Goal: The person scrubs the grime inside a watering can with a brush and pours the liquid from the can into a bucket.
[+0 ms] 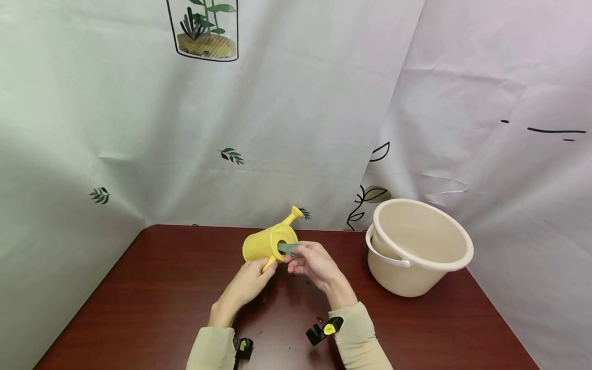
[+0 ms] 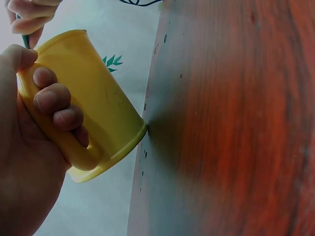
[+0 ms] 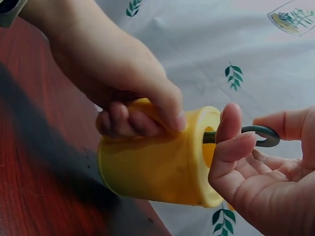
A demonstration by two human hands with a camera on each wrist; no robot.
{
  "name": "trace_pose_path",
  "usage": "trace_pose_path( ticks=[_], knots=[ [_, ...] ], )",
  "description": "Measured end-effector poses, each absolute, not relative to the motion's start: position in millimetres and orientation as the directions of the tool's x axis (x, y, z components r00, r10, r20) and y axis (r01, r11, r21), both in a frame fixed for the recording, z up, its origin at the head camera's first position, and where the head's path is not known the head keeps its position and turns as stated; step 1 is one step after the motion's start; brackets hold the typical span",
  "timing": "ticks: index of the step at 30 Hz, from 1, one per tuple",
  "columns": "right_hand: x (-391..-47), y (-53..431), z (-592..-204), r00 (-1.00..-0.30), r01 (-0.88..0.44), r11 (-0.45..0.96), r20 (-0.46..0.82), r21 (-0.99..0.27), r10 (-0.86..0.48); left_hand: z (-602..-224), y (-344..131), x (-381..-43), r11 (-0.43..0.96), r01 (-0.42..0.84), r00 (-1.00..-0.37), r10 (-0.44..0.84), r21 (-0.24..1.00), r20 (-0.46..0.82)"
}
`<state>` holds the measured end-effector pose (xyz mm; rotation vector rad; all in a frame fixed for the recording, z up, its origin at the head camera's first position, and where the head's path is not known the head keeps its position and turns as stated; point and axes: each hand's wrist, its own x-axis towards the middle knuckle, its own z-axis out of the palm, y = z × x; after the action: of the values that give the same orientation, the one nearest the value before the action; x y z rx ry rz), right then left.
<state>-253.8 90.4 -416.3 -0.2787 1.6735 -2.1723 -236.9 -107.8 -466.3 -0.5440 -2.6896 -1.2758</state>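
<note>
In the head view a yellow watering can [image 1: 260,246] is held tilted above the table, its opening facing right and its spout pointing up and right. My left hand [image 1: 252,280] grips the can's handle; in the left wrist view, the fingers of that hand [image 2: 29,142] curl round it. With fingers and thumb, my right hand [image 1: 319,264] pinches a grey-green handle [image 1: 288,247]. In the right wrist view this handle [image 3: 269,141] ends in a loop and runs into the can's opening. Its far end is hidden inside the can [image 3: 152,172].
On the right of the dark red-brown table [image 1: 176,293] stands a cream bucket [image 1: 402,288] with a white carrying handle. A cream basin [image 1: 466,252] sits tilted in its top. Behind the table hangs a pale cloth [image 1: 296,113] printed with leaves.
</note>
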Motion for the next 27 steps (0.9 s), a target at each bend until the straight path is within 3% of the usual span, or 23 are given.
trace_pose_path(
  ticks=[27],
  knots=[
    [-251, 103, -408, -0.893, 0.133, -0.174, -0.041, -0.976, -0.449, -466, -109, -236, 0.582, 0.351, -0.934, 0.275, 0.734, 0.228]
  ],
)
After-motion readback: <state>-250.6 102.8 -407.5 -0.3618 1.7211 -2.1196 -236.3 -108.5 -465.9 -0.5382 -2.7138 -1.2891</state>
